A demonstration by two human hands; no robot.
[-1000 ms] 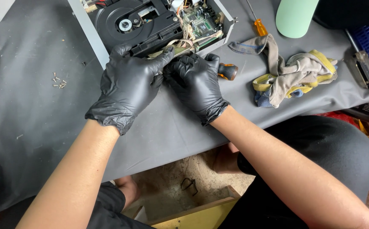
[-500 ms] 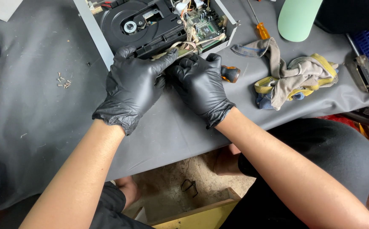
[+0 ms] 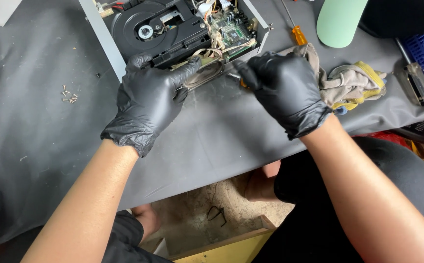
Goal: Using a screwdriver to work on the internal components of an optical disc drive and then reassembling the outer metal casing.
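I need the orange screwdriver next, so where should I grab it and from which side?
Take the screwdriver by its orange handle, coming from the near end with the right hand. The handle is the thick end and points toward the person; the thin shaft runs away, and the rag lies just beside it.

Both hands, left (image 3: 146, 104) and right (image 3: 285, 92), are sheathed in glossy black gloves. The opened disc player (image 3: 173, 29) is cased in silver-grey, with a black drive tray and a green circuit board (image 3: 232, 35). The bench (image 3: 41, 131) is covered in dark grey. An orange-handled screwdriver (image 3: 297, 34), a mint-green cup (image 3: 341, 22) and a beige-and-yellow rag (image 3: 350, 83) are recorded.
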